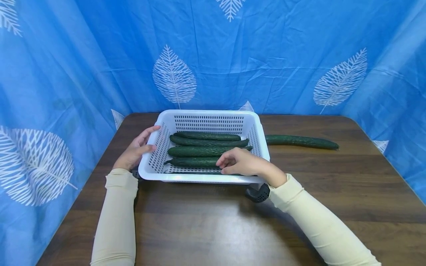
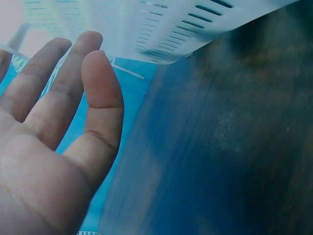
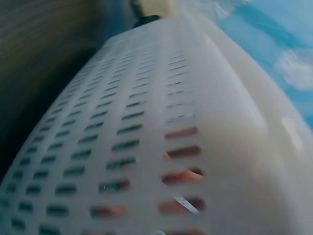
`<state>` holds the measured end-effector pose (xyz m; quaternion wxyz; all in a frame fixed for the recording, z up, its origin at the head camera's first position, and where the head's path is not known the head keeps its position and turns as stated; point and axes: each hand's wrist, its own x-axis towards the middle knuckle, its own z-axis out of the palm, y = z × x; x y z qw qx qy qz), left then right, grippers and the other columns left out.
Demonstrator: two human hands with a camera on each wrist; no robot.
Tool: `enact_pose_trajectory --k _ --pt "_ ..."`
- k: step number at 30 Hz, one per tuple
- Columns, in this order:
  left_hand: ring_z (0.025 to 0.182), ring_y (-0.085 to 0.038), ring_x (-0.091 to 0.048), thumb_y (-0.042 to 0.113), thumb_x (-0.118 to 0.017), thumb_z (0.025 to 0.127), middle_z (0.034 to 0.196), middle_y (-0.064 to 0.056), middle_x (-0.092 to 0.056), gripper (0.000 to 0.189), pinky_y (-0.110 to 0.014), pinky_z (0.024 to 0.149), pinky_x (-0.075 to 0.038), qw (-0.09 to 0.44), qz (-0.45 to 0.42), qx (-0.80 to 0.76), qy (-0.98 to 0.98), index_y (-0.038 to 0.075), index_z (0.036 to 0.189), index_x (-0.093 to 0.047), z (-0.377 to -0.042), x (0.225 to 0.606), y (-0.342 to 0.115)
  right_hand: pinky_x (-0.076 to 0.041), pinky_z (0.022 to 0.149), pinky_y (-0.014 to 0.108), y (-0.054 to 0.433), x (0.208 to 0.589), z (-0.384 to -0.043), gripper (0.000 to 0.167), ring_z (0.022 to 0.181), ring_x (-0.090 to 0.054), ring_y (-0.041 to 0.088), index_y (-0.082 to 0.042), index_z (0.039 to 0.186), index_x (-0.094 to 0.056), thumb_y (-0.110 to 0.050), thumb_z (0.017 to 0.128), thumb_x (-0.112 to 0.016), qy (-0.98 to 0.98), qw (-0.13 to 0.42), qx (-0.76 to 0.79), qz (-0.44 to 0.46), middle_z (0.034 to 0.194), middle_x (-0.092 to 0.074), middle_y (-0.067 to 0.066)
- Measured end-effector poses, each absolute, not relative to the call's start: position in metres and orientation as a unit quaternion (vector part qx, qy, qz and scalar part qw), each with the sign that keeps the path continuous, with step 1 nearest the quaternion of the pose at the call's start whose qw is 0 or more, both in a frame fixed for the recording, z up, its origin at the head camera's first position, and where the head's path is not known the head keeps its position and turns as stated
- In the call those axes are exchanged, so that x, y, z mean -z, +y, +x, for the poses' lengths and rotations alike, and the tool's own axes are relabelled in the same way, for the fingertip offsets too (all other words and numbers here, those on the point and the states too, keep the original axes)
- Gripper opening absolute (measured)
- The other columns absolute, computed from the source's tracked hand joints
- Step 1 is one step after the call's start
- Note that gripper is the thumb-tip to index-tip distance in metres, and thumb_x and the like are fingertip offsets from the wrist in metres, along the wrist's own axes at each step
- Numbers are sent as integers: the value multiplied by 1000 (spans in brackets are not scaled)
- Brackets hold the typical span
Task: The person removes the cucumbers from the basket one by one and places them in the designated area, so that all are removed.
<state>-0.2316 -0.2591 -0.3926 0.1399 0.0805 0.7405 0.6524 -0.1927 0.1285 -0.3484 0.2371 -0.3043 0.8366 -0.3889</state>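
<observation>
And behind the basket hangs the blue curtain [image 1: 283, 44], white leaves all over it! Under the basket, the wooden table [image 1: 199, 221]; and here's the white basket [image 1: 186, 178] itself. Left hand [image 1: 134, 149], fingers stretched out, at the basket's left rim. Right hand [image 1: 244, 162] reaches over the basket's front right, fingers bent; whether they pinch anything, I can't tell! Cucumbers [image 1: 191, 151] lie side by side inside the basket, and one loose cucumber [image 1: 303, 141] rests to its right.
</observation>
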Motion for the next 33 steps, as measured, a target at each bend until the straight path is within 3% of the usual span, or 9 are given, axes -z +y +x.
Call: enact_pose_trajectory --k 7,17,26,33 --pt "152 -48 -24 12 -61 100 175 -17 -16 71 -78 117 -29 141 87 -655 737 40 161 -37 -232 393 -263 -60 92 40 128 322 -197 29 107 -74 23 2 129 -71 -10 102 -70 860 283 272 -325 118 -76 11" --pt "150 -47 -28 11 -58 101 174 -21 -19 72 -79 116 -30 139 108 -656 734 30 165 -34 -235 394 -263 -56 102 44 111 298 -217 40 124 -66 30 1 142 -63 -13 105 -69 848 349 145 -372 135 -70 17" --pt "153 -48 -26 9 -59 99 175 -19 -19 72 -79 117 -29 135 96 -664 729 30 164 -36 -236 394 -262 -52 110 43 94 299 -242 47 134 -61 32 2 152 -55 -8 107 -64 786 430 147 -419 144 -63 20" --pt "152 -50 -28 9 -60 98 175 -19 -20 74 -78 116 -30 133 96 -666 728 28 165 -35 -237 398 -262 -55 105 40 85 319 -261 53 131 -63 30 2 153 -53 -2 103 -67 744 496 196 -401 144 -62 18"
